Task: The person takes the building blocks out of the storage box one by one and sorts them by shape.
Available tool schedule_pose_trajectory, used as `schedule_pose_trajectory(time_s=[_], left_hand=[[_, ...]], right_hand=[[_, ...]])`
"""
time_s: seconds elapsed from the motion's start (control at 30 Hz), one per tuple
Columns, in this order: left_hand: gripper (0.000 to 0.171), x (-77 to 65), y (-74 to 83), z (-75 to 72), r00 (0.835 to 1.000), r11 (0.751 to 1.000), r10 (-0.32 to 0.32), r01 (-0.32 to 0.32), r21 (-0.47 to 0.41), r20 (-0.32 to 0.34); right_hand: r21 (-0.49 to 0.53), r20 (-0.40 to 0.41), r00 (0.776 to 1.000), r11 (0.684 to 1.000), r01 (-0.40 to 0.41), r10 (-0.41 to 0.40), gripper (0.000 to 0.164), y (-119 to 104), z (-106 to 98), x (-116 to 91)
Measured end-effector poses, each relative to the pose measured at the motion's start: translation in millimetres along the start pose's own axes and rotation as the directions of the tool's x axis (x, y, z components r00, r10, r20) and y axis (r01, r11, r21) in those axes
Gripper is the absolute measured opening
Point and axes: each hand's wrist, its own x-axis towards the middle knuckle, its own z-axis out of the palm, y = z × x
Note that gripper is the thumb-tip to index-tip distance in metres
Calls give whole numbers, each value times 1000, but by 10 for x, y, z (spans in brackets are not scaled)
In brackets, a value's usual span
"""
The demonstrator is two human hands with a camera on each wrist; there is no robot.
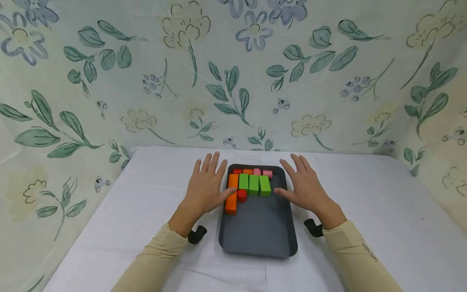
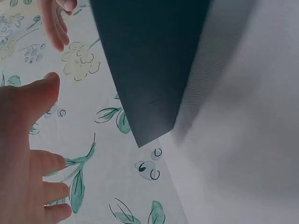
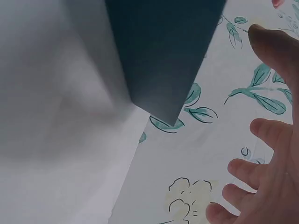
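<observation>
A dark grey tray (image 1: 259, 231) lies on the table between both hands. My left hand (image 1: 206, 184) hovers by its left side, fingers spread, its thumb overlapping a long orange block (image 1: 231, 206) in the head view. By the right rim is my right hand (image 1: 304, 184), fingers extended, holding nothing. Inside the tray, several green blocks (image 1: 253, 185) stand side by side, with a red cylinder (image 1: 242, 196) in front. Behind them sit a red piece (image 1: 237, 171), an orange piece (image 1: 247, 171) and two pink pieces (image 1: 267, 174). Both wrist views show the tray's outer wall (image 2: 149, 70) apart from the fingers.
A white cloth (image 1: 383, 211) covers the table. Behind it and along the sides hangs a floral curtain (image 1: 233, 52). Black wrist mounts (image 1: 197, 235) stick out inward below each hand, close to the tray's sides.
</observation>
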Motion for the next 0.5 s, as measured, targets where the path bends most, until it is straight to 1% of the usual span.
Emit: schedule_pose_trajectory(time_s=[0.1, 0.23, 0.33, 0.5], left_hand=[[85, -19, 4, -4, 1000, 1000, 15, -15, -15, 5], [80, -53, 2, -36, 999, 996, 52, -53, -74, -12], [75, -83, -14, -46, 995, 991, 86, -91, -103, -48], [69, -127, -59, -36, 986, 985, 124, -135, -105, -111]], right_hand=[[67, 7, 1000, 998, -16, 16, 84, -1, -10, -2], [168, 30, 999, 985, -45, 40, 78, -2, -46, -4], [192, 48, 998, 980, -58, 49, 76, -1, -76, -17], [199, 35, 998, 978, -61, 55, 71, 5, -94, -51]])
